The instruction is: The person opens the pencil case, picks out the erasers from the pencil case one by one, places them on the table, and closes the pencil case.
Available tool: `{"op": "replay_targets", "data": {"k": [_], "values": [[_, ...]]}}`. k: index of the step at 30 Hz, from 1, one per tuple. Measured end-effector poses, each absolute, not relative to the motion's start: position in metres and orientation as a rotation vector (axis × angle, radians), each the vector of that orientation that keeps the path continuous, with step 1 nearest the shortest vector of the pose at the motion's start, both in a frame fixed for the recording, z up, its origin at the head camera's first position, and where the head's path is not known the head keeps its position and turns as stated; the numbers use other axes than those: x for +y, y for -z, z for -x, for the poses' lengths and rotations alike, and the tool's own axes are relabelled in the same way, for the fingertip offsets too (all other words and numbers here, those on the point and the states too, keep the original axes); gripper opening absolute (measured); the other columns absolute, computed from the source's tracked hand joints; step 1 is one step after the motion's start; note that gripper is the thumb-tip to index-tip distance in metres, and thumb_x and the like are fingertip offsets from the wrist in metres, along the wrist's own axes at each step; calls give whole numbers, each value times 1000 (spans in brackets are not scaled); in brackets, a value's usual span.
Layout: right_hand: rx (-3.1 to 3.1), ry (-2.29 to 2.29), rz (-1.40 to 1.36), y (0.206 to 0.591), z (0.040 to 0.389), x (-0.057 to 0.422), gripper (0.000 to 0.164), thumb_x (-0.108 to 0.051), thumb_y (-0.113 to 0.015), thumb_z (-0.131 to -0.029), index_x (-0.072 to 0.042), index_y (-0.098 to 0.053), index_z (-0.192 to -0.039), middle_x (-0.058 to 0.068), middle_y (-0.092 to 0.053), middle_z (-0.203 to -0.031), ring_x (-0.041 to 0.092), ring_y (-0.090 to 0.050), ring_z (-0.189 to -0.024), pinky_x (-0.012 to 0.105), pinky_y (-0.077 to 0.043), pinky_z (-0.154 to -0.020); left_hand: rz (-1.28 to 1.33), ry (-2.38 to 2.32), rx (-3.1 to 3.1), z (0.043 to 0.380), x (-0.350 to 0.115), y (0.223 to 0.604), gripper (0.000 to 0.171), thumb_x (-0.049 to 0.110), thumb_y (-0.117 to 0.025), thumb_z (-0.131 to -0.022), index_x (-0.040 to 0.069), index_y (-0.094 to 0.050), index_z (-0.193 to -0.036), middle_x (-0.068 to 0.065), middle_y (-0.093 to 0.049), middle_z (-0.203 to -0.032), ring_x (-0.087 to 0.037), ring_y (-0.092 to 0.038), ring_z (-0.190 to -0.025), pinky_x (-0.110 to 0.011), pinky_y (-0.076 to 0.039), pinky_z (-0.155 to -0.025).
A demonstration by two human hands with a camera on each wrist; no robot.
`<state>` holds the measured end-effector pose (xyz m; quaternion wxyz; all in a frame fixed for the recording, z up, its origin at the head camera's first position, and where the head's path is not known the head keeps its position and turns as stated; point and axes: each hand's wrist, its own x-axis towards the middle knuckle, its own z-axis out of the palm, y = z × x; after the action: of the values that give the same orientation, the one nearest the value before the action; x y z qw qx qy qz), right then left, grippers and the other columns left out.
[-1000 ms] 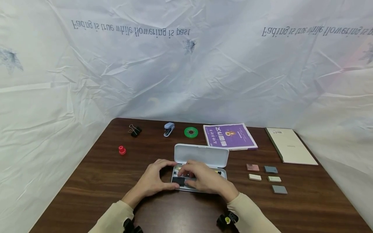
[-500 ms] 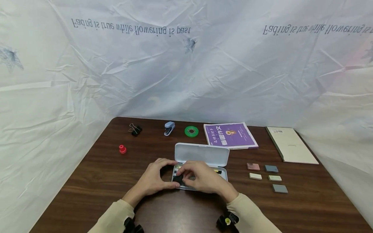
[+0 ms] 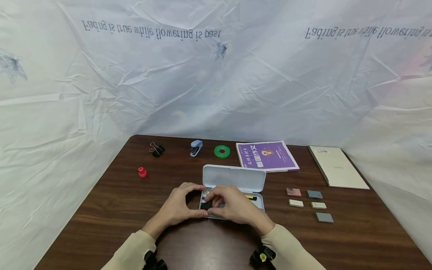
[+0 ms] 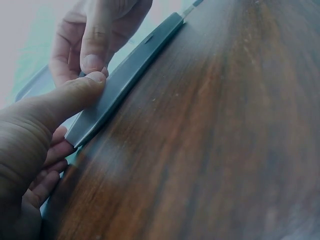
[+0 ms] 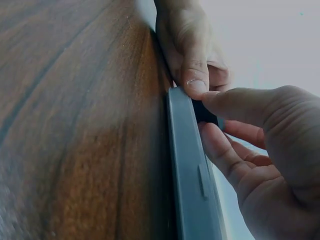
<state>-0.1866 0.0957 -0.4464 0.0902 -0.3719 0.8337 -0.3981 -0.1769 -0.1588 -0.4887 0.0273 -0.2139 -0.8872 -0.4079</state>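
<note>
A pale grey pencil case [image 3: 234, 178] lies on the table with its lid raised. My left hand [image 3: 176, 203] holds its left end, thumb on the front edge and index finger at the back corner. Inside the left part of the case is a small black rectangular block [image 3: 206, 205], pinched between the thumb and fingers of my right hand [image 3: 233, 204]. The right wrist view shows the black block [image 5: 206, 113] between those fingertips, just behind the front wall. A yellow-and-black stick [image 3: 251, 197] lies in the back of the case; my right hand hides much of the inside.
Several small flat blocks, one pink [image 3: 293, 192], lie to the right. Behind are a purple book [image 3: 266, 155], a cream notebook [image 3: 338, 167], a green ring [image 3: 221, 151], a stapler [image 3: 196, 147] and a binder clip [image 3: 157, 150]. A red knob-shaped piece [image 3: 142, 172] stands left.
My right fingers have closed in on the black block, which went from lying flat to being pinched and somewhat tilted. The left hand stays on the case's end.
</note>
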Motion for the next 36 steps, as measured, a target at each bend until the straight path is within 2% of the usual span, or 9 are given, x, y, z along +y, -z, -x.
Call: {"op": "replay_targets", "data": {"k": [7,12,18,25,31,36], "values": [[2559,1112,1116,444,186,94,27,0,-90,-91,-5,-80,-116,0,-75,-105,1,-70,-85,23,-62,-79,668,1256,-2739,178,-159,489,75,59,-100,-77,31,-74,-142,7,-70,-141,-22,-62,-140,-57,-50,-118],[2591,1079,1087,442,186,92,27,0,-90,-89,-7,-79,-113,-1,-74,-103,2,-69,-84,22,-61,-78,673,1253,-2731,178,-159,489,76,58,-100,-78,29,-74,-142,8,-70,-141,-22,-62,-140,-56,-50,-118],[2552,1147,1052,440,184,97,27,0,-88,-92,-11,-78,-114,-4,-72,-101,5,-68,-85,26,-62,-79,666,1258,-2741,177,-160,489,76,59,-101,-77,29,-74,-142,7,-70,-142,-23,-62,-140,-57,-50,-118],[2609,1176,1037,434,186,105,27,-2,-88,-92,-12,-82,-116,0,-64,-99,8,-65,-84,24,-59,-75,672,1269,-2733,177,-159,489,76,57,-101,-77,30,-74,-142,7,-70,-142,-22,-61,-141,-57,-50,-118],[2610,1230,1024,429,187,110,27,-1,-86,-94,-11,-78,-117,1,-65,-99,14,-63,-85,24,-57,-73,690,1264,-2715,178,-159,490,75,57,-102,-76,30,-75,-140,8,-71,-141,-21,-62,-139,-55,-51,-118],[2605,1256,1013,426,189,116,29,1,-84,-94,-12,-77,-119,0,-65,-100,12,-62,-82,25,-57,-71,699,1270,-2702,177,-159,489,75,56,-102,-76,28,-75,-140,8,-72,-140,-21,-62,-139,-55,-50,-118]]}}
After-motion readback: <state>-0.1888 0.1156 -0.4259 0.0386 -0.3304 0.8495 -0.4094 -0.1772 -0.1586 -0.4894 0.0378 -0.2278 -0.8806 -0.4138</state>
